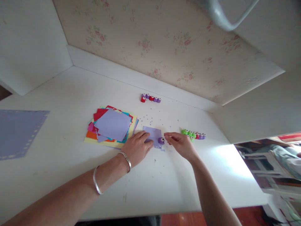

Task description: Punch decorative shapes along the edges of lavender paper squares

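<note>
Center of frame: small purple punch (pixel 161 140), white-and-black eye on top, at right edge of lilac paper (pixel 152 135). Left hand (pixel 138 144) presses paper flat, ungripped. Right hand (pixel 177 142) beside punch, fingertips pinched together; whether anything's between, can't tell.

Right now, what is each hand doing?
Left hand: open, pressed flat on the small purple paper square.
Right hand: fingers bent, beside the purple punch with a round eye; whether it grips anything cannot be told.
</note>
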Motion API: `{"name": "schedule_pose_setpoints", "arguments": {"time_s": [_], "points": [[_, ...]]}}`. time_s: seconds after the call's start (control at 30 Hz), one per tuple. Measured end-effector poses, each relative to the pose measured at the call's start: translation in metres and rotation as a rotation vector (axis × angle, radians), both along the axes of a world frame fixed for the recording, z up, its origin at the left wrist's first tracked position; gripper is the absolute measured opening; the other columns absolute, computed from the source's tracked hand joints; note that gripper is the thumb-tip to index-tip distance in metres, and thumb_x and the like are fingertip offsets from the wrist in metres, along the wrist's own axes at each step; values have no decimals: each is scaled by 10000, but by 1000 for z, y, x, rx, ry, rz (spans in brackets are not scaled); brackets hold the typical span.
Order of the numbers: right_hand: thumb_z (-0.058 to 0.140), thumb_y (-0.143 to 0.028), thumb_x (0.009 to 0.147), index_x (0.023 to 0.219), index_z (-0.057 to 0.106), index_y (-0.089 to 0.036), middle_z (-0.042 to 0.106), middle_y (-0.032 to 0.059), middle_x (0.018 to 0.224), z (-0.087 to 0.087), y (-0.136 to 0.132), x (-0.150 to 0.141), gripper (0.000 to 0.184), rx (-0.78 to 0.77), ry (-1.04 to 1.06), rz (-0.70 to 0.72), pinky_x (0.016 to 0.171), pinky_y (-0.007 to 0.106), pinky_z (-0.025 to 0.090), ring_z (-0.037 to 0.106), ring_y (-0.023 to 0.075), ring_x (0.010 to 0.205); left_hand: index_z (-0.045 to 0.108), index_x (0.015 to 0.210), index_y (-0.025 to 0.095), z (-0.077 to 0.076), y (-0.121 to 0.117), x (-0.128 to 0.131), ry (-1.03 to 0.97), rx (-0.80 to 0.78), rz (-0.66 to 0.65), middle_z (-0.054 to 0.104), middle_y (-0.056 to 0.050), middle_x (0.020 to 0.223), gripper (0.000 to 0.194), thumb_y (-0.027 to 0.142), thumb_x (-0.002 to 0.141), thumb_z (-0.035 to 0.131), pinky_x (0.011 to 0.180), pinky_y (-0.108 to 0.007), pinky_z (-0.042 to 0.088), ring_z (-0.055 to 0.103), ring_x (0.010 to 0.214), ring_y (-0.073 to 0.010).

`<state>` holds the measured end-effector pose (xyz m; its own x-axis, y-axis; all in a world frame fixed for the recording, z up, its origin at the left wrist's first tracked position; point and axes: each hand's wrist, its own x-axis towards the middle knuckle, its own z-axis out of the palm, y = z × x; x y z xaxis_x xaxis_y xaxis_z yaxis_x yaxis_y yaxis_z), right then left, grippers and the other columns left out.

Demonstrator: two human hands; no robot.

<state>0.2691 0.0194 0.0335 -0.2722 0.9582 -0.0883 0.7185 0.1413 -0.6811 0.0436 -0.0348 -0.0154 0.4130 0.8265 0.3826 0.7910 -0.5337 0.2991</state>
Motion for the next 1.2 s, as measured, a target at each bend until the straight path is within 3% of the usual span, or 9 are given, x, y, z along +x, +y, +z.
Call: {"name": "schedule_pose_setpoints", "arguments": {"time_s": [0.17,0.33,0.53,0.8,1.2], "points": [[633,-393,824,931,779,-250,733,20,760,3,8,-5,230,-47,-84,97,598,254,488,639,154,663,699,1012,196,0,0,0,3,-6,-7,616,-100,1204,183,264,934,548,1021,-427,444,525,1187,-258],[652,-402,800,905,778,-230,724,23,786,-4,10,-7,238,-149,-8,56,580,248,489,598,127,616,697,991,189,-1,-1,-1,-30,-2,-6,617,-107,1194,174,263,932,552,1005,-438,451,517,1190,-259],[658,-401,780,978,777,-223,709,42,930,-5,10,-11,291,-223,31,45,455,222,449,535,87,534,695,993,188,1,-1,-1,-41,-9,-5,616,-111,1181,167,245,930,552,1002,-435,449,513,1189,-257],[695,-295,740,841,802,-262,712,29,848,2,16,-19,151,-277,37,40,368,184,413,493,57,454,695,1009,200,0,-1,-1,-45,-19,-19,607,-106,1183,159,227,917,568,997,-443,447,517,1175,-262],[673,-292,773,889,796,-260,724,25,886,4,18,-15,172,-290,9,102,423,190,450,540,69,502,699,1023,208,0,-1,-1,-18,8,-8,611,-101,1175,182,253,931,550,997,-432,444,528,1156,-255]]}}
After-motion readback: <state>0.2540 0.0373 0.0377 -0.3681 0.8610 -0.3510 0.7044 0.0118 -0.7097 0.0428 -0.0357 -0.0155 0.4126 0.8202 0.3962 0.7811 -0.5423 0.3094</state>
